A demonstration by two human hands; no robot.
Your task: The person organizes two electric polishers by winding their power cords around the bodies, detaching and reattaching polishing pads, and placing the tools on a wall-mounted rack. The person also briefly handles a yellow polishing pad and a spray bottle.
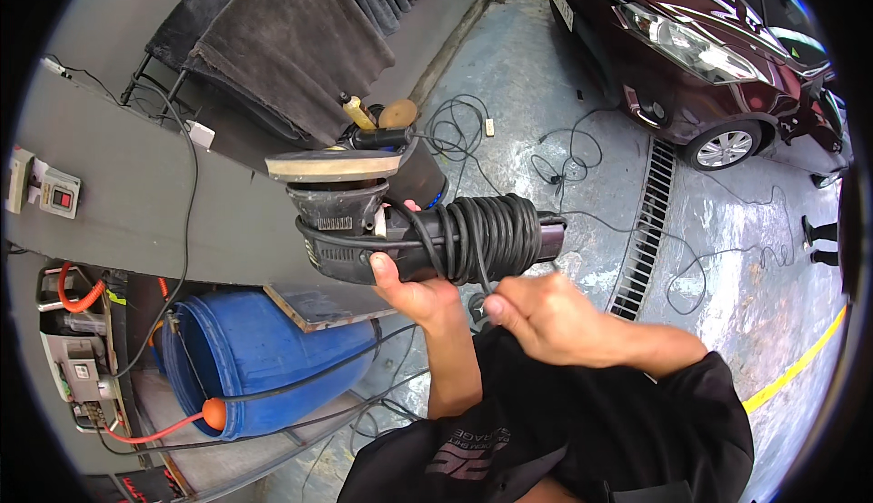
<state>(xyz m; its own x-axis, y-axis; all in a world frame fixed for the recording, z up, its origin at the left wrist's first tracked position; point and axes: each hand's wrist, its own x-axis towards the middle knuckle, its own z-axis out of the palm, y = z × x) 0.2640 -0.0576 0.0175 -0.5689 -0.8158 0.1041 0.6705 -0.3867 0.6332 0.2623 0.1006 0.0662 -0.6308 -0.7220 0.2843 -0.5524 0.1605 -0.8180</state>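
A black car polisher (pixel 341 253) is held up in front of me, its round pad (pixel 332 167) turned upward at the left end. My left hand (pixel 414 294) grips the body from below, thumb on the near side and most fingers hidden behind it. Thick black power cord (pixel 496 235) is wound in many tight turns around the handle end. Just below the coil, my right hand (pixel 546 316) is closed on a length of that cord. The dark handle tip (pixel 551 237) sticks out past the windings on the right.
Grey towels (pixel 291 48) hang on a rack at upper left. A blue barrel (pixel 282 353) lies at lower left beside a pressure washer (pixel 82 348). Loose cables (pixel 573 162) cross the floor near a drain grate (pixel 646 226). A dark red car (pixel 709 48) stands at upper right.
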